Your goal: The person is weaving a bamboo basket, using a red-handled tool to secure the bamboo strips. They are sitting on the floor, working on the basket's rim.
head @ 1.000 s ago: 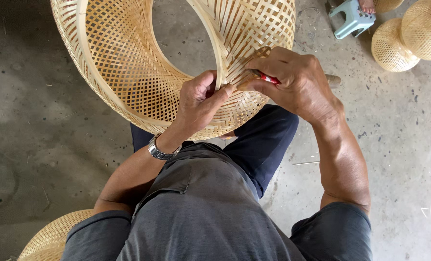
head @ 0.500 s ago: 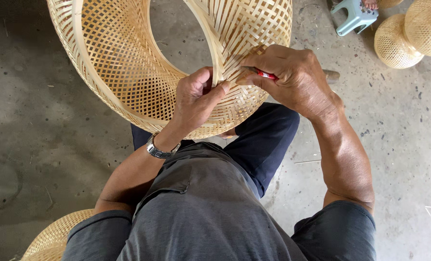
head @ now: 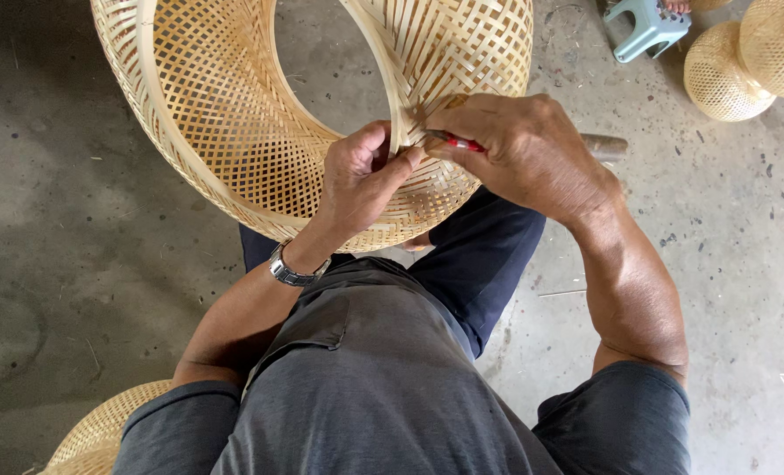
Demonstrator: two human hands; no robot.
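The woven bamboo frame [head: 233,132] is held over the lap, its rim pinched by the closed left hand [head: 361,180]; a red-handled tool [head: 462,142] is gripped in the right hand [head: 524,149]. The thumb could be nicked if the tool slips

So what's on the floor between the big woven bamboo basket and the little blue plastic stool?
In the head view, only bare grey concrete floor with scattered specks lies between the big woven bamboo basket and the small blue plastic stool.
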